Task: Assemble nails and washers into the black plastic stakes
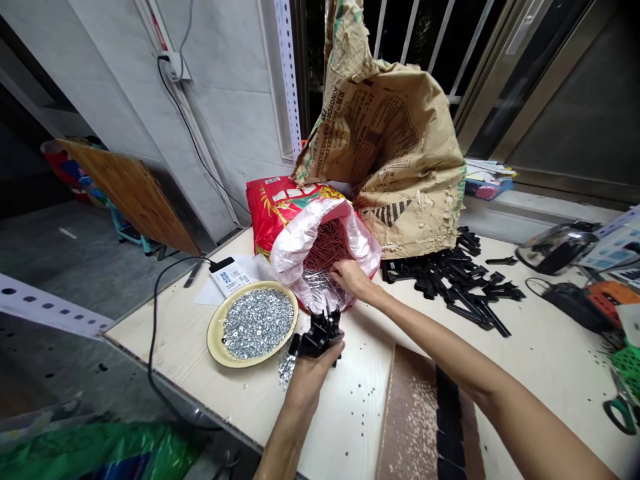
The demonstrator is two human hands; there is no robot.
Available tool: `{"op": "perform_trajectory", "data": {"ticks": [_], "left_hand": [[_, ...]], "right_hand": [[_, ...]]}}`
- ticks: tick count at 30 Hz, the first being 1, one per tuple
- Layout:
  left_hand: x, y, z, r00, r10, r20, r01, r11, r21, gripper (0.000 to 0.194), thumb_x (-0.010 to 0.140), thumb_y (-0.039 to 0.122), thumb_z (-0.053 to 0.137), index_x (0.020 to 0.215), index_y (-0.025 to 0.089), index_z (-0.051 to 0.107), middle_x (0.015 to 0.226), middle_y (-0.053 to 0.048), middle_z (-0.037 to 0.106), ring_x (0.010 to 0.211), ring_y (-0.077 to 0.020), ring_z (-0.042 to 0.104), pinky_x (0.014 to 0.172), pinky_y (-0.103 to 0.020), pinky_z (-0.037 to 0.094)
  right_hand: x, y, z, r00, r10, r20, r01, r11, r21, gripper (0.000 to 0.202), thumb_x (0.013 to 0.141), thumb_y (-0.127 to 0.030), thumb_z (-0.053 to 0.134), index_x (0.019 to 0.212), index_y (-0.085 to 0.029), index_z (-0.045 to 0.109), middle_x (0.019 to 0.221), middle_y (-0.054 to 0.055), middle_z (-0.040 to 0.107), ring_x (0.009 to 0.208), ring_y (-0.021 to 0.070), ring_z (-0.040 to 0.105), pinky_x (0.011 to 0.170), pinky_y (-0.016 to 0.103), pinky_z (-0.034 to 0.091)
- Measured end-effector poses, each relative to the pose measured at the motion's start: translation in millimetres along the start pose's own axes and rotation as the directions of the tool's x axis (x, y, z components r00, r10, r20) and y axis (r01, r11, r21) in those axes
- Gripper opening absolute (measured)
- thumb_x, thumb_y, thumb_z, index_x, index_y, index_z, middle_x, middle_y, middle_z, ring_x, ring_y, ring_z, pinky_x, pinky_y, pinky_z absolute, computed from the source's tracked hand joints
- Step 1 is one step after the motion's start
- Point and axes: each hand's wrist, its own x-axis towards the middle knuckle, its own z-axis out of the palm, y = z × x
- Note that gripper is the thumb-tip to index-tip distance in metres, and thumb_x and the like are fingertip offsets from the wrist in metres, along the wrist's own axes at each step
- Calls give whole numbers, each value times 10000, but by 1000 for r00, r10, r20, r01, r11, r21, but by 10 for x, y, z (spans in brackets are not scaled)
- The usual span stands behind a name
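Observation:
My left hand [309,379] is closed around a bundle of black plastic parts [320,333], held upright over the table beside the plate. Thin metal tips seem to stick up from the bundle. My right hand [351,277] reaches into the mouth of a red sack [267,207] with a white lining. Its fingers are curled at the edge between thin reddish-brown rods [327,247] and silver pins [320,283]; whatever they pinch is hidden. A cream plate [216,350] full of small silver nuts or washers sits left of my left hand, with some spilled beside it.
A torn brown paper sack [415,173] stands open behind a pile of black plastic parts [450,277]. A brown board [407,420] with a row of black pieces [450,427] lies at front right. Green-handled scissors [620,410] are far right. A black cable [154,333] hangs over the left edge.

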Motion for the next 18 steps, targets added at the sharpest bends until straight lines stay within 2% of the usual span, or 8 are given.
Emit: {"op": "perform_trajectory", "data": {"ticks": [4,8,12,18], "left_hand": [[1,-10,43,1000,-18,-16,18,1000,19,371,553,290,796,900,174,732,982,-91,726,1021,-258,620,921,-364,433],[9,-6,54,999,-20,-27,20,1000,5,377,533,276,804,889,175,733,958,-88,732,1001,-251,631,938,-370,424],[34,-9,23,1000,-2,-29,2,1000,-18,344,505,283,821,812,155,731,923,-104,734,983,-260,640,936,-377,426],[41,-52,-2,1000,-11,-23,10,1000,-25,360,487,279,830,803,141,725,912,-117,735,952,-255,652,912,-365,443]], "right_hand": [[111,-157,282,990,140,29,-137,988,-71,189,833,-169,542,943,-91,675,993,194,661,912,252,647,738,298,462],[133,-212,371,983,169,72,-163,983,-85,195,788,-78,542,929,-92,675,982,195,666,899,254,659,715,287,465],[79,-130,325,987,150,59,-148,988,-36,170,812,-123,522,906,-110,663,944,169,674,876,239,656,698,279,455],[-135,-81,66,994,37,-102,-29,996,81,205,930,-250,405,992,-155,575,992,67,634,910,142,598,762,219,413]]}}
